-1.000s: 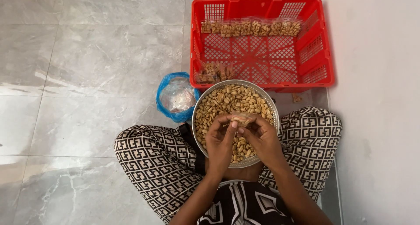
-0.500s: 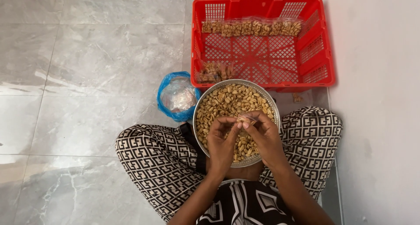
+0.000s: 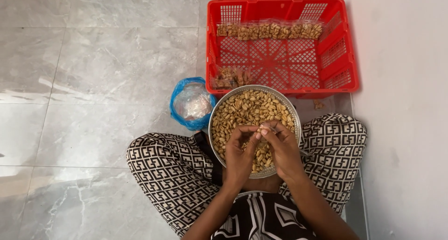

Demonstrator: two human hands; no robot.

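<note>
both hands [image 3: 262, 146] pinch together over a metal bowl [image 3: 219, 110] of peanuts [image 3: 247, 110], red crate [image 3: 350, 58] beyond.

Place: I judged it a home floor used for small food packing.
Floor: I saw grey marble-look tiles [image 3: 93, 81].
Wall: plain white [image 3: 401, 104].
Signs: I noted a red plastic crate [image 3: 347, 76] and a metal bowl [image 3: 215, 110] of peanuts.

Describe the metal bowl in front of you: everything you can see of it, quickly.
The metal bowl is round and silver-grey, with a thin rim that looks finely perforated. It sits upright on the person's lap, between the patterned trouser legs, close to the red crate. Tan peanuts fill it nearly to the rim. The left hand and right hand hover over its near half, hiding that part of the rim.
</note>
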